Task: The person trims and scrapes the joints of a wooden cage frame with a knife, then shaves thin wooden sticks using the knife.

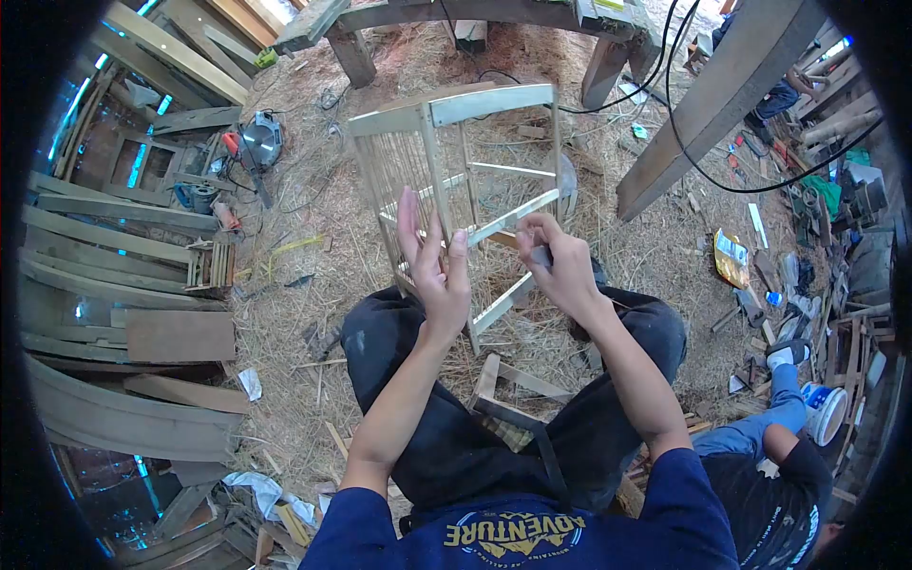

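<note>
Wood shavings and straw cover the floor (285,356). In the upper left of the frame a circular saw (260,141) lies near a blue power tool (197,197), with planks (119,214) and a brown board (180,335) along the left side. A wooden bench (475,13) spans the top; a thick post (727,104) slants through the upper right, a black cable (676,123) looping past it. At right are a yellow packet (731,258), green cloth (825,195) and, lower, a white bucket (825,413) beside a person in jeans (774,465). A white cloth (261,491) lies lower left
</note>
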`<state>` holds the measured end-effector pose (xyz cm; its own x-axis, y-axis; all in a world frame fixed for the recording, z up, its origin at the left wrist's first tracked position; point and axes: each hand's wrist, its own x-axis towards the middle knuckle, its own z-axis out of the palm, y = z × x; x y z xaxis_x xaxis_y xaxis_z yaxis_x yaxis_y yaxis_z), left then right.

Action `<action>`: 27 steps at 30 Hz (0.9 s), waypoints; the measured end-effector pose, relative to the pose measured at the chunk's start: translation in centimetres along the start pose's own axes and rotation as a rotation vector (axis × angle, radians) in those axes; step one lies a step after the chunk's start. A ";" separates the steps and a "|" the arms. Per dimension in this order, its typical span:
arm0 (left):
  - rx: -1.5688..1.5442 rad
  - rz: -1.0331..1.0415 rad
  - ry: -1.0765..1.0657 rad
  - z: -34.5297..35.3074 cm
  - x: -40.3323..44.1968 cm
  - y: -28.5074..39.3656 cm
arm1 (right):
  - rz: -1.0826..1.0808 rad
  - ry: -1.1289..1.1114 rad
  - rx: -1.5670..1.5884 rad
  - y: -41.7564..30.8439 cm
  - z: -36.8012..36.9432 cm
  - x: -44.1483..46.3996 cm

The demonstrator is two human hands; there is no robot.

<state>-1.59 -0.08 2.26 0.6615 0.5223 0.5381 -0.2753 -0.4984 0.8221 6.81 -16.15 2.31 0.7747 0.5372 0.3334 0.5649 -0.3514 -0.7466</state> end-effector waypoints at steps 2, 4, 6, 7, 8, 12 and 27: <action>0.032 0.045 -0.051 -0.1 -0.1 0.4 | 0.010 0.010 0.073 0.0 0.4 0.1; 0.004 0.113 -0.074 -0.1 -0.4 -0.1 | -0.075 0.053 0.185 0.7 1.1 0.2; -0.036 0.169 -0.085 0.0 -0.5 -0.7 | 0.018 -0.054 0.255 0.5 0.2 0.0; -0.062 0.190 -0.086 0.0 -0.5 -0.9 | 0.065 -0.109 0.291 0.1 -0.3 -0.1; -0.089 0.209 -0.086 0.1 -0.5 -1.1 | 0.094 -0.131 0.307 -0.2 -0.6 -0.1; -0.045 0.255 -0.098 0.2 -0.7 -0.5 | 0.216 -0.186 0.400 -0.7 -1.3 -0.5; 0.032 0.467 -0.008 0.6 -1.6 -1.6 | -0.085 0.065 0.489 0.4 0.2 -2.4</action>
<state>-1.81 -0.52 -0.08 0.4776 0.2317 0.8474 -0.5233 -0.6998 0.4863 5.12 -17.39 1.12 0.7565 0.4943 0.4283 0.4396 0.1006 -0.8925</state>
